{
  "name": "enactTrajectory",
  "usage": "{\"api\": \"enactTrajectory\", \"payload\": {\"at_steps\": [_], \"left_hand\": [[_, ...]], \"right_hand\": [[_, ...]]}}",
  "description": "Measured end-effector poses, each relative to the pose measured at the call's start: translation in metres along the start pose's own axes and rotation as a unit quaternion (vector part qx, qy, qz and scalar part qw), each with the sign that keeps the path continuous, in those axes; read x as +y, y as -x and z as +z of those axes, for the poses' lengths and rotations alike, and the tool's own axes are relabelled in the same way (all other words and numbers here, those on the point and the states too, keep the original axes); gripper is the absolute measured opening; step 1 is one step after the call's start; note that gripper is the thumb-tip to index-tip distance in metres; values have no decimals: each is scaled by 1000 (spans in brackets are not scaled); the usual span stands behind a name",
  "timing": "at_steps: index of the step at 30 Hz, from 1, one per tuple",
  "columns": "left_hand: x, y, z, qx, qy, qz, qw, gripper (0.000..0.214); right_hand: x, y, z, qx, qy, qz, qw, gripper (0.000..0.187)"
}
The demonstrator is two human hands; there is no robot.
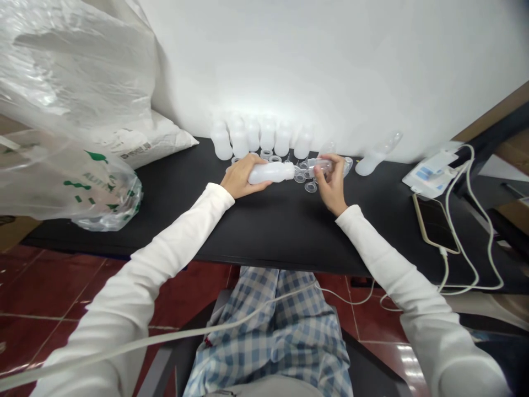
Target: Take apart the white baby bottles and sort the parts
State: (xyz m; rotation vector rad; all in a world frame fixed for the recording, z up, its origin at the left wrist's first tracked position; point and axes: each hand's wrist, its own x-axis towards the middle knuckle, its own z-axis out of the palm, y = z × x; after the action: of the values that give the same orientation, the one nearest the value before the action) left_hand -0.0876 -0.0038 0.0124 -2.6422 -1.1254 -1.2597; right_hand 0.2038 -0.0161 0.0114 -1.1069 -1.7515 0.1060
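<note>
My left hand is wrapped round a milky-white plastic bottle, which lies level with its neck to the right. In my right hand is a clear plastic bottle top with a tapering end, held in line with the bottle's neck. The two parts are close together; whether they touch I cannot tell. Several clear round plastic pieces lie on the black table under and beside my hands. Behind them several white bottles stand along the wall.
A bottle with a clear top leans against the wall. Plastic bags bulge over the table's left side. On the right lie a phone, a white power strip and loose cables. A cable crosses over my lap.
</note>
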Motion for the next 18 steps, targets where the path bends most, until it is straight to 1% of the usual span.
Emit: {"api": "enactTrajectory", "payload": {"at_steps": [3, 6, 8, 14, 16, 18], "left_hand": [[0, 0, 1, -2, 7, -13, 1000, 51], [0, 0, 2, -8, 21, -16, 1000, 51], [0, 1, 3, -14, 31, -15, 999, 52], [1, 1, 1, -24, 63, -24, 997, 49], [2, -1, 2, -24, 93, -44, 994, 48], [4, -2, 4, -15, 149, -86, 985, 48]], "right_hand": [[1, 3, 6, -49, -66, 8, 997, 57], [0, 5, 11, -82, -127, 12, 988, 59], [-3, 6, 13, -100, -151, 16, 983, 61], [-11, 9, 14, -123, -170, 1, 978, 62], [-12, 10, 14, -129, -182, -12, 975, 59], [-12, 12, 15, -133, -196, -21, 971, 55]]}}
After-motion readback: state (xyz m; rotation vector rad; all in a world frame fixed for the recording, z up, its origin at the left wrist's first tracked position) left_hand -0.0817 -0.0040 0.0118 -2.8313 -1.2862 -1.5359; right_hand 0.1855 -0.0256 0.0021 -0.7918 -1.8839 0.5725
